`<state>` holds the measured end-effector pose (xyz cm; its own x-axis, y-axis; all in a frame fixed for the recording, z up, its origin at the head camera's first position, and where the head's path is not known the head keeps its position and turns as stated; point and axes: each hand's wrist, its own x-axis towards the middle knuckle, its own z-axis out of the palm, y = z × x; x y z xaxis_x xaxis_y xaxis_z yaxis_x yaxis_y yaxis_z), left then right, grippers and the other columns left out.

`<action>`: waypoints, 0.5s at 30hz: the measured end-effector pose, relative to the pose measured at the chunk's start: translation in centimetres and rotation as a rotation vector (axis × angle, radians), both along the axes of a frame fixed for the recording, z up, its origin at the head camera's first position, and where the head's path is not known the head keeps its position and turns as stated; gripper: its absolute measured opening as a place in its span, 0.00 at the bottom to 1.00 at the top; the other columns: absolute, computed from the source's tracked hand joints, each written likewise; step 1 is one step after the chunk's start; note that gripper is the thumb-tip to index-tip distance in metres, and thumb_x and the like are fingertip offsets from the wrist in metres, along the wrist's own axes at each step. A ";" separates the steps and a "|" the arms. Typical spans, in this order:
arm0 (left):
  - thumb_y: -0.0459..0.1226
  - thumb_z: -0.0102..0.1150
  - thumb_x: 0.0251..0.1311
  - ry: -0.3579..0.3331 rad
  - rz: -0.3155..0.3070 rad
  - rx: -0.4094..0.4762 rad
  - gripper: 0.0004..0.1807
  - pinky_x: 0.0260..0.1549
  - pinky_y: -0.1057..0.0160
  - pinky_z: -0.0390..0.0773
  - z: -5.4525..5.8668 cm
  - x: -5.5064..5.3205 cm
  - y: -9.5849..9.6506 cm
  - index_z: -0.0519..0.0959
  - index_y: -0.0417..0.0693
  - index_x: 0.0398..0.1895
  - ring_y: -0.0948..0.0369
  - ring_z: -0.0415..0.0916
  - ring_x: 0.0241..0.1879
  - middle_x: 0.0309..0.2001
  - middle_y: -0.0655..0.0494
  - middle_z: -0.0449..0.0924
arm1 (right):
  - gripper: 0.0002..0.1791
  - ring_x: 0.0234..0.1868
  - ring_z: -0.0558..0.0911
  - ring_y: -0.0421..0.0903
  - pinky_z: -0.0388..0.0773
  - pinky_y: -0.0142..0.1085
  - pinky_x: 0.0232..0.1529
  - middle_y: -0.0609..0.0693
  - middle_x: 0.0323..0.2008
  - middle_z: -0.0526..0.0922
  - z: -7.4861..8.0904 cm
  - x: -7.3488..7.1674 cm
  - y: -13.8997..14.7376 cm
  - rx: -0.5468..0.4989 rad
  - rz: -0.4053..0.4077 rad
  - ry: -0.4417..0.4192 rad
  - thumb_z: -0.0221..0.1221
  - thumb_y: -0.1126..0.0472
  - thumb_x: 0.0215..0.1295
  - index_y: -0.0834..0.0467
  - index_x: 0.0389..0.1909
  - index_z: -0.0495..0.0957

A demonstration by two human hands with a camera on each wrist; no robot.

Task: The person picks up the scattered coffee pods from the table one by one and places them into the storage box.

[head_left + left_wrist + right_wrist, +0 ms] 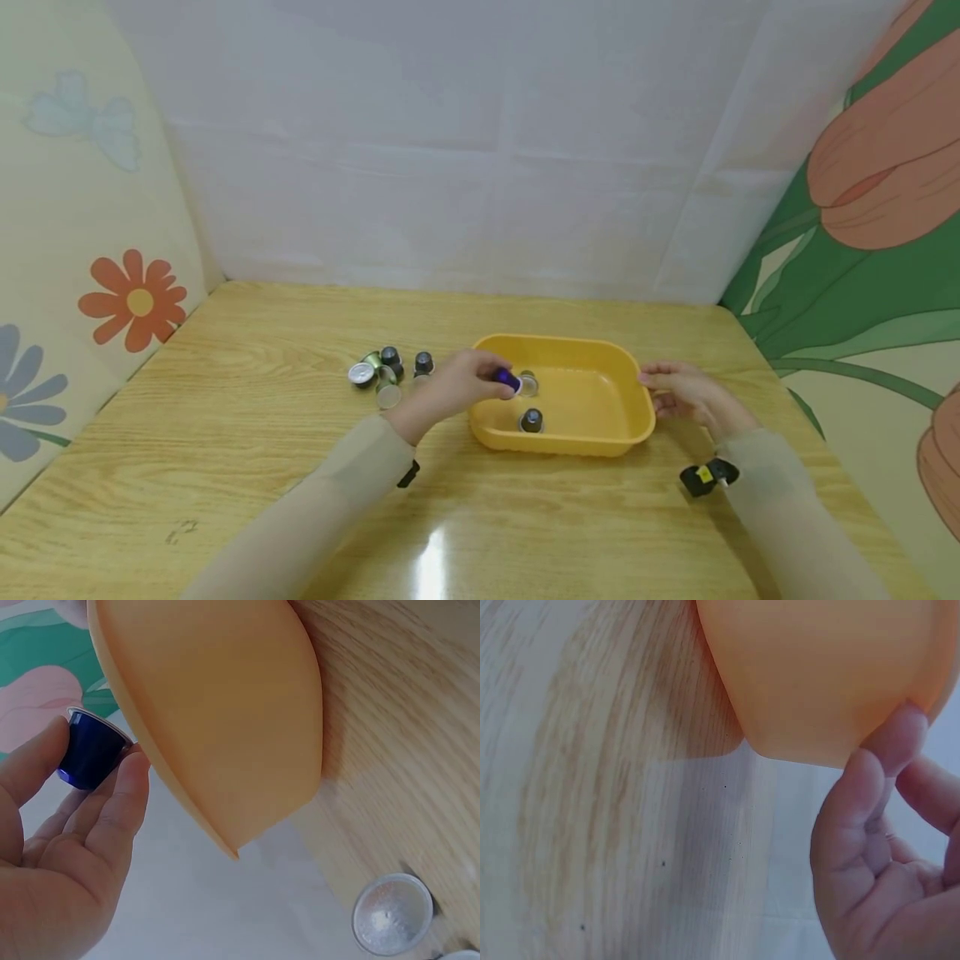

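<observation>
My left hand (459, 385) is over the left side of a yellow plastic basin (592, 343), pinching a dark blue coffee capsule (507, 380) between thumb and fingers. In the left wrist view that capsule (94, 748) is tilted, its pale rim upward, beside the basin's edge. My right hand (690, 395) holds the basin's right end; in the right wrist view its bent fingers (855, 795) lie against the outer wall just under the rim. Inside the basin lie a black capsule (532, 420) and a pale-lidded capsule (528, 385), partly covered by the left hand.
Left of the basin several capsules lie in a loose group, among them a silver-lidded one (362, 374), a green one (372, 359) and a black one (423, 362). Everything stands on a wood-grain table (247, 433), with a white sheet (450, 167) behind it.
</observation>
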<state>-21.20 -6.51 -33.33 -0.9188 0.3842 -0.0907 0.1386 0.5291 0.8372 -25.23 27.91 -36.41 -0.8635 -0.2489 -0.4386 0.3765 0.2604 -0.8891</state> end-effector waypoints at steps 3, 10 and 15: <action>0.35 0.65 0.61 -0.004 -0.010 -0.003 0.24 0.51 0.58 0.78 -0.1 0.0 0.3 0.75 0.35 0.59 0.54 0.79 0.50 0.51 0.46 0.81 | 0.15 0.23 0.78 0.40 0.79 0.32 0.28 0.46 0.29 0.77 0.0 0.0 0.0 0.005 0.003 0.000 0.53 0.60 0.73 0.62 0.55 0.70; 0.37 0.65 0.61 0.005 -0.021 -0.020 0.24 0.53 0.57 0.77 -0.2 -0.2 1.1 0.76 0.36 0.59 0.53 0.77 0.53 0.52 0.46 0.80 | 0.16 0.24 0.79 0.40 0.79 0.32 0.28 0.45 0.30 0.78 -0.1 -0.2 0.2 0.021 0.008 0.009 0.52 0.59 0.73 0.63 0.56 0.69; 0.34 0.66 0.60 0.016 -0.017 0.021 0.23 0.54 0.57 0.76 -0.3 -0.1 1.6 0.76 0.33 0.57 0.51 0.77 0.53 0.52 0.43 0.80 | 0.16 0.24 0.79 0.40 0.79 0.32 0.28 0.46 0.29 0.77 -0.3 -0.2 0.2 0.022 0.009 0.010 0.52 0.59 0.73 0.63 0.55 0.69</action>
<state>-21.33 -4.93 -33.60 -0.9133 0.4017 -0.0676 0.1612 0.5088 0.8457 -25.45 28.10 -36.67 -0.8657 -0.2473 -0.4351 0.3647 0.2837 -0.8869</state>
